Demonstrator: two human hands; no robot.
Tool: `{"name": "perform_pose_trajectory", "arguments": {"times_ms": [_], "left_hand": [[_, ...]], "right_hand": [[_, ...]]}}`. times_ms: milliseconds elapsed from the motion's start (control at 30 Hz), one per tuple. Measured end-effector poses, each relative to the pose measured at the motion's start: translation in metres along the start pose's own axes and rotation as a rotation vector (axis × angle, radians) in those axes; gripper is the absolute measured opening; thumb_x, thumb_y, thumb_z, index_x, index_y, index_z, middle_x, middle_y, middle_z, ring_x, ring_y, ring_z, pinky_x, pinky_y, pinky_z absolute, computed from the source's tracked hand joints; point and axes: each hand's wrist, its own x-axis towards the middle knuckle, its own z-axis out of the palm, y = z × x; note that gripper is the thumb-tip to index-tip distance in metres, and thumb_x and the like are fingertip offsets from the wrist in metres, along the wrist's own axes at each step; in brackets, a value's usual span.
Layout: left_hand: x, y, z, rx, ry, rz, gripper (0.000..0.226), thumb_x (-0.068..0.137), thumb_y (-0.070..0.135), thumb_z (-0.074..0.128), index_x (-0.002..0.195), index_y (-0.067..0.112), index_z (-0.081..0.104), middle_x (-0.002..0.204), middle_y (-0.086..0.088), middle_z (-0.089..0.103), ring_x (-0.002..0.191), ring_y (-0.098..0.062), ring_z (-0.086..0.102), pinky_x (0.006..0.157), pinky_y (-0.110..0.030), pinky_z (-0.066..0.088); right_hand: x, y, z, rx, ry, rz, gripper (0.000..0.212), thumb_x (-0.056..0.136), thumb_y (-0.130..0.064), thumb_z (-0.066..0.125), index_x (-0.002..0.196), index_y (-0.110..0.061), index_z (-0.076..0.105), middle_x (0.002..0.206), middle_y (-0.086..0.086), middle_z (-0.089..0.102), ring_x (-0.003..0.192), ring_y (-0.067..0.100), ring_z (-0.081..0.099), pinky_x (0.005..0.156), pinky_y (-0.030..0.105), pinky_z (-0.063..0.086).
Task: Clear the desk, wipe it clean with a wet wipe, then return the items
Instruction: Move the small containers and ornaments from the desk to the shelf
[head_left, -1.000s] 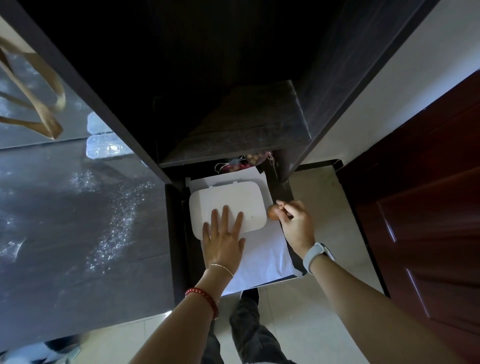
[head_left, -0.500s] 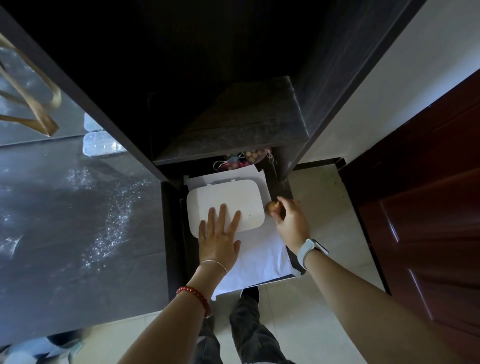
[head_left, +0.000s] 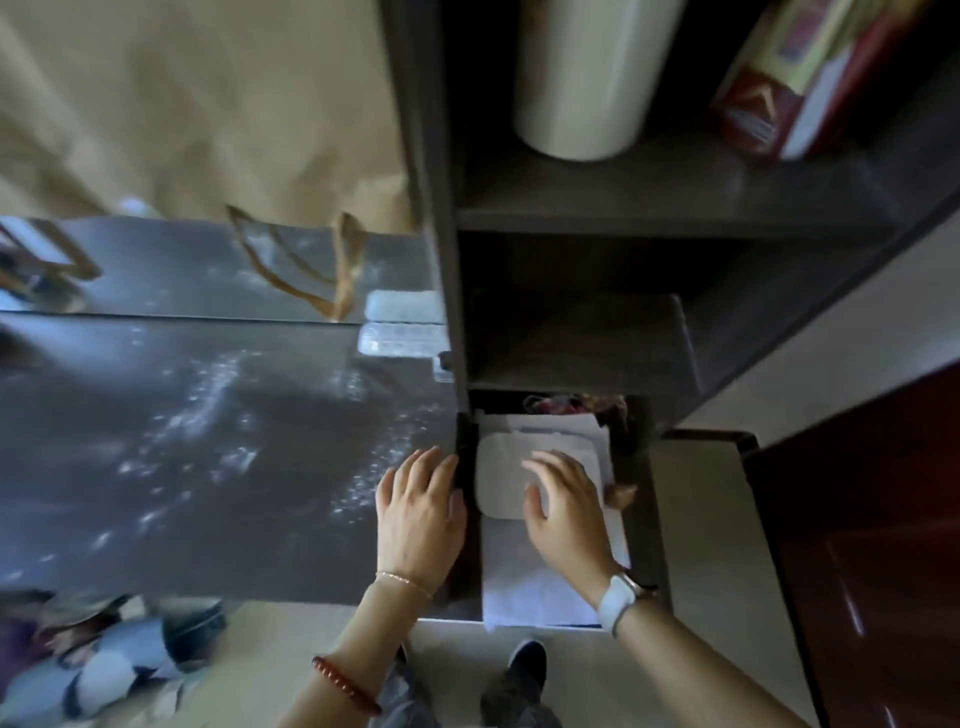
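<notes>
The dark glossy desk (head_left: 197, 457) fills the left, streaked with wet marks. A flat white box (head_left: 501, 475) lies on white paper sheets (head_left: 530, 582) in the low open compartment beside the desk. My left hand (head_left: 418, 512) rests open on the desk's right edge, fingers spread. Over the white box, my right hand (head_left: 566, 506) lies with fingers spread, holding nothing. A small brown object (head_left: 621, 493) sits just right of that hand.
A clear plastic box (head_left: 402, 338) stands at the desk's back right corner. A brown paper bag (head_left: 208, 114) leans behind the desk. The shelf unit above holds a pale cylinder (head_left: 582, 73) and a red carton (head_left: 779, 88). A dark wooden door (head_left: 883, 545) is at right.
My left hand left the white box and moved to the desk edge. My right hand let go of the small brown object and shifted onto the box. The view tilted upward.
</notes>
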Motion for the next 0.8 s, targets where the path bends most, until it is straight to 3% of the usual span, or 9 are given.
{"name": "perform_pose_trajectory", "arguments": {"times_ms": [100, 200, 300, 400, 500, 567, 667, 800], "left_hand": [[-0.013, -0.047, -0.036, -0.042, 0.086, -0.156, 0.038, 0.075, 0.026, 0.045, 0.107, 0.015, 0.063, 0.111, -0.009, 0.065, 0.101, -0.031, 0.062, 0.086, -0.047, 0.048], [-0.013, -0.091, -0.061, -0.074, 0.097, -0.275, 0.037, 0.081, 0.018, 0.057, 0.118, 0.015, 0.058, 0.125, -0.01, 0.057, 0.116, -0.033, 0.052, 0.097, -0.048, 0.039], [0.002, -0.128, -0.075, -0.049, 0.049, -0.308, 0.042, 0.088, 0.022, 0.049, 0.13, 0.019, 0.046, 0.139, -0.005, 0.043, 0.128, -0.027, 0.037, 0.104, -0.043, 0.029], [0.028, -0.159, -0.076, -0.011, -0.084, -0.251, 0.052, 0.092, 0.032, 0.043, 0.14, 0.022, 0.028, 0.15, -0.003, 0.024, 0.137, -0.024, 0.021, 0.11, -0.041, 0.02], [0.059, -0.186, -0.075, 0.055, -0.245, -0.117, 0.06, 0.092, 0.038, 0.041, 0.144, 0.024, 0.015, 0.155, -0.003, 0.009, 0.142, -0.025, 0.007, 0.113, -0.044, 0.015], [0.08, -0.199, -0.074, 0.093, -0.325, -0.037, 0.062, 0.092, 0.04, 0.041, 0.145, 0.025, 0.011, 0.156, -0.002, 0.002, 0.143, -0.026, 0.0, 0.114, -0.048, 0.011], [0.101, -0.212, -0.07, 0.141, -0.385, 0.059, 0.065, 0.092, 0.043, 0.041, 0.145, 0.026, 0.009, 0.156, -0.004, -0.003, 0.142, -0.028, -0.005, 0.114, -0.051, 0.008], [0.114, -0.222, -0.059, 0.198, -0.385, 0.16, 0.067, 0.09, 0.049, 0.039, 0.145, 0.028, 0.008, 0.156, -0.005, -0.004, 0.142, -0.028, -0.006, 0.113, -0.052, 0.006]], "right_hand": [[0.011, -0.052, 0.018, 0.046, -0.116, -0.05, 0.037, 0.085, -0.025, 0.038, 0.107, -0.007, 0.063, 0.11, 0.009, 0.064, 0.105, 0.025, 0.059, 0.09, 0.037, 0.049], [0.028, -0.1, 0.038, 0.043, -0.22, -0.09, 0.033, 0.087, -0.017, 0.044, 0.115, -0.007, 0.059, 0.118, 0.007, 0.059, 0.113, 0.023, 0.052, 0.097, 0.033, 0.043], [0.051, -0.131, 0.065, -0.053, -0.254, -0.141, 0.033, 0.086, -0.007, 0.049, 0.118, -0.004, 0.055, 0.119, 0.012, 0.057, 0.114, 0.028, 0.05, 0.099, 0.035, 0.039], [0.086, -0.142, 0.092, -0.307, -0.241, -0.122, 0.035, 0.074, -0.002, 0.056, 0.109, -0.001, 0.055, 0.107, 0.017, 0.057, 0.103, 0.036, 0.053, 0.089, 0.045, 0.048], [0.12, -0.142, 0.106, -0.669, -0.22, -0.058, 0.039, 0.06, -0.001, 0.057, 0.099, -0.002, 0.059, 0.101, 0.019, 0.061, 0.097, 0.038, 0.058, 0.084, 0.045, 0.05], [0.141, -0.138, 0.112, -0.897, -0.195, -0.008, 0.035, 0.068, -0.005, 0.048, 0.098, -0.002, 0.065, 0.101, 0.019, 0.067, 0.099, 0.035, 0.062, 0.089, 0.045, 0.047], [0.162, -0.122, 0.113, -1.018, -0.283, 0.137, 0.043, 0.077, -0.009, 0.031, 0.094, 0.0, 0.069, 0.096, 0.019, 0.071, 0.097, 0.032, 0.064, 0.094, 0.044, 0.033], [0.164, -0.113, 0.11, -1.108, -0.307, 0.166, 0.044, 0.072, -0.011, 0.03, 0.077, -0.005, 0.073, 0.074, 0.011, 0.072, 0.083, 0.028, 0.067, 0.091, 0.038, 0.038]]}}
